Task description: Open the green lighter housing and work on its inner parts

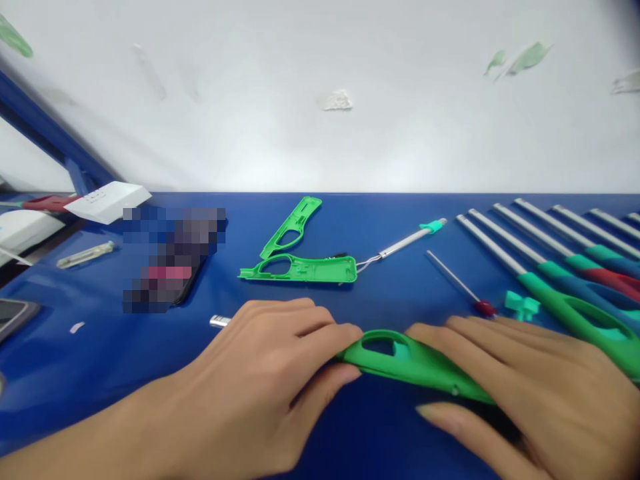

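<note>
A green plastic lighter handle (405, 363) lies across the blue table (100, 360) close to me, and both hands grip it. My left hand (270, 373) closes on its left end, where a silver metal tube tip (219, 321) sticks out past the fingers. My right hand (520, 393) lies over its right end, fingers on top and thumb below. Beyond them rest two open green handle half-shells (300, 267), a thin metal tube with a teal end and wire (405, 243), a thin rod with a red tip (463, 287) and a small teal part (521, 305).
Several finished long-nosed lighters (565, 280) with green, blue and red handles lie in a row at the right. A blurred-out dark object (173, 260), a white box (107, 200) and a small clear tube (85, 255) sit at the left. A white wall rises behind the table.
</note>
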{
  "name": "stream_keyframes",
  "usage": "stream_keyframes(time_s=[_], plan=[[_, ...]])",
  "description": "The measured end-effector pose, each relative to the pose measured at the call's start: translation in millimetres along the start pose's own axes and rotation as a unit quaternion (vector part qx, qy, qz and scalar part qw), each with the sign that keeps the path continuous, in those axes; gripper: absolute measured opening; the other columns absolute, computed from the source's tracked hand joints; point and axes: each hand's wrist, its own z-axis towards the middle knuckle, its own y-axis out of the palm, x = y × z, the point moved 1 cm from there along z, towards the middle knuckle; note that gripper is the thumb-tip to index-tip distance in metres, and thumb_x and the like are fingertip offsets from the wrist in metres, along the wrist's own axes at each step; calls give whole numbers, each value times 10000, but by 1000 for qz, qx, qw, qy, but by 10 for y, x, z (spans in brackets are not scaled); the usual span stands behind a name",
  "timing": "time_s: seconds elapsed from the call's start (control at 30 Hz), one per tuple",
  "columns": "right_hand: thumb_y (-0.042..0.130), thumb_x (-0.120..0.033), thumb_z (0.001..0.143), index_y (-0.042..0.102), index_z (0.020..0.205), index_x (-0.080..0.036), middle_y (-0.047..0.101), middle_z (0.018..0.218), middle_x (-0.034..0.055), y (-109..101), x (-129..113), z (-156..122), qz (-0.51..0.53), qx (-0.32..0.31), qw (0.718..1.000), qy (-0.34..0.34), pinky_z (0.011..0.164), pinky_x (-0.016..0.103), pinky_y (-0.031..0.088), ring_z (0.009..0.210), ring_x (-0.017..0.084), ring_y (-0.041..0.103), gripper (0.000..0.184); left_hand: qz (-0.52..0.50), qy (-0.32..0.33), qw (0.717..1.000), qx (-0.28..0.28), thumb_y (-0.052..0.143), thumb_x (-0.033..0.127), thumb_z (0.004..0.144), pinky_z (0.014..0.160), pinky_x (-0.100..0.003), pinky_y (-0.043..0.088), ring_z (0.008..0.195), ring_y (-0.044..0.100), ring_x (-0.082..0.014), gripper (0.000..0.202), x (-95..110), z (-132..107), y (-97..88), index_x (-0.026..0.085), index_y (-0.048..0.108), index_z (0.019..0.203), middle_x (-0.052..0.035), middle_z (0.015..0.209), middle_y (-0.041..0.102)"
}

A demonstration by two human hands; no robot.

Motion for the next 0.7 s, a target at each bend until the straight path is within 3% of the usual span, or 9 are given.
stream_keyframes(time_s=[0.13, 0.4, 0.5, 0.57, 0.7], plan=[[893, -654, 1232, 946, 1345, -313, 913, 1068, 68, 21, 20, 30, 7, -12, 1000, 17, 921, 420, 785, 1043, 351, 914, 363, 4, 9, 1000, 14, 600, 264, 1384, 770, -393, 714, 938, 921, -220, 140, -22, -6, 82, 232, 736, 1392, 2, 1156, 933], [830, -727, 1256, 953, 1322, -319, 912, 1123, 94, 36, 2, 69, 42, -50, 995, 70, 995, 466, 806, 1119, 371, 913, 431, 60, 43, 997, 29, 437, 219, 1413, 751, -403, 663, 895, 890, -236, 273, -8, 73, 54, 241, 660, 1257, -44, 1093, 917], [823, -691, 1275, 954, 1339, -320, 919, 1146, 94, 14, 9, 136, 62, -73, 992, 78, 1009, 474, 810, 1131, 370, 920, 399, 78, 46, 996, 18, 378, 233, 1426, 729, -393, 661, 846, 886, -213, 305, 26, 74, 17, 262, 616, 1239, -24, 1061, 912], [782, -624, 1317, 948, 1325, -318, 928, 1161, 81, -11, 16, 173, 73, -88, 991, 70, 988, 445, 811, 1129, 347, 931, 348, 83, 43, 996, -1, 343, 285, 1439, 712, -392, 673, 848, 898, -205, 303, 47, 70, 16, 258, 621, 1322, -10, 1071, 912], [531, -489, 1450, 885, 1298, -359, 943, 1235, -53, -50, -1, 178, 75, -93, 991, 58, 925, 302, 787, 1186, 211, 943, 407, 78, 30, 996, -33, 361, 379, 1440, 604, -403, 673, 919, 934, -225, 285, 42, 57, 45, 285, 629, 1436, -13, 1155, 889]])
